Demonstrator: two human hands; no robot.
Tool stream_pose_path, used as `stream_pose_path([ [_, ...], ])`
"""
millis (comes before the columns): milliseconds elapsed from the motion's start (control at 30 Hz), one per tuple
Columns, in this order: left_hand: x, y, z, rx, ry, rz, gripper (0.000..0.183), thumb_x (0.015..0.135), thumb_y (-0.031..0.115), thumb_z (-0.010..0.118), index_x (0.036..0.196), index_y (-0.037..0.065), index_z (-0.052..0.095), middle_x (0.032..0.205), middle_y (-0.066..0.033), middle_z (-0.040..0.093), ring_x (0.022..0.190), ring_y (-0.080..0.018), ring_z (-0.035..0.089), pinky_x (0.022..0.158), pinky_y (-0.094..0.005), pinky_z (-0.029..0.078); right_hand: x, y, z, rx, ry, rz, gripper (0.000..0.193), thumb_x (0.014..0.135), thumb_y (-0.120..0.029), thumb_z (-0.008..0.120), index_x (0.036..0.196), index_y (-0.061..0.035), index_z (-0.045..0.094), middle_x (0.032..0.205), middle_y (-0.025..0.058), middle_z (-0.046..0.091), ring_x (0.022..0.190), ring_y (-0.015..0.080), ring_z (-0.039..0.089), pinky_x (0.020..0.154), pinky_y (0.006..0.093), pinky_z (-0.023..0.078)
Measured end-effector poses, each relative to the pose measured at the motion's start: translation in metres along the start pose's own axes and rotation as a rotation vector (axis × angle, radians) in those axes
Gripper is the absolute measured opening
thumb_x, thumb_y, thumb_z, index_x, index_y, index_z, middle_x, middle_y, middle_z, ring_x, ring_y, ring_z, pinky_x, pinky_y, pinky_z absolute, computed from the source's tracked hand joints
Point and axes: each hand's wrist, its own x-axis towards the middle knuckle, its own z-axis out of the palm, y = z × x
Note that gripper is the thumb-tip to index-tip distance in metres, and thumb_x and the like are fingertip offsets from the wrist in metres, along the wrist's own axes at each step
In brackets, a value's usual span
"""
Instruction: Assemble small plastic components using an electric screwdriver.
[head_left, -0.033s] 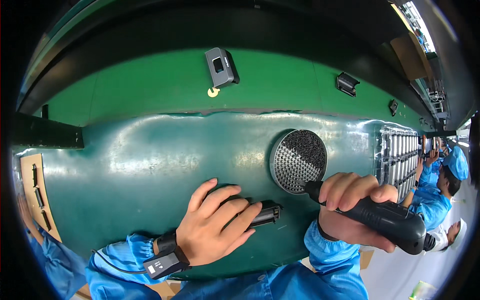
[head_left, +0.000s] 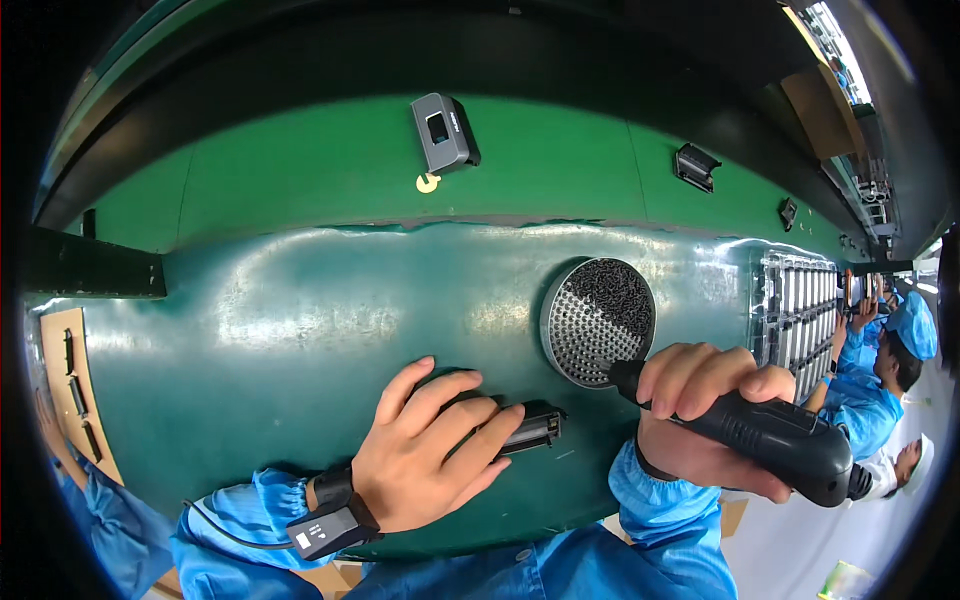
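Observation:
My right hand (head_left: pixel 705 400) is wrapped round a black electric screwdriver (head_left: pixel 765 435). The tool's nose end points left, over the near edge of a round dish (head_left: pixel 590 340) with a studded silver face. Small black screws (head_left: pixel 612 290) are heaped in the dish's far right part. On the mat, my left hand (head_left: pixel 430 445) lies over a black plastic housing (head_left: pixel 535 430), fingers spread across it and holding it down. Only the housing's right end shows, with a hollow in it; the rest is under my fingers.
A green belt (head_left: pixel 300 180) runs along the far side, carrying a grey device (head_left: pixel 442 135) and an open black housing (head_left: pixel 695 168). Right of the dish stands a clear tray (head_left: pixel 795 310) of parts. Cardboard (head_left: pixel 75 400) with black pieces lies left. A co-worker (head_left: pixel 870 380) sits right.

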Motion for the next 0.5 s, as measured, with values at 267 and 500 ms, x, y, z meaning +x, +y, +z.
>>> stream_pose_path([
  [267,-0.0023,-0.0033,0.0008,-0.001,0.007,-0.014,0.053,0.067,0.025,0.087,0.116,0.01,0.074,0.108,-0.0053,0.066,0.116,-0.0285,0.061,0.11,-0.0554,0.039,-0.0002,0.0079,0.0002,-0.019,0.009,0.034,0.087,0.084,-0.084,0.056,0.121,-0.0058,0.046,0.082,0.0144,0.058,0.059,0.0254,0.057,0.054,0.0413,0.05],
  [500,-0.002,-0.0026,0.0023,-0.004,0.008,-0.014,0.054,0.067,0.025,0.087,0.117,0.011,0.074,0.108,-0.005,0.066,0.116,-0.0283,0.061,0.11,-0.0553,0.039,0.0026,0.0061,-0.002,-0.006,0.034,0.057,0.088,0.082,-0.086,0.056,0.121,-0.0069,0.047,0.081,0.0136,0.058,0.058,0.0249,0.056,0.051,0.0404,0.05],
])
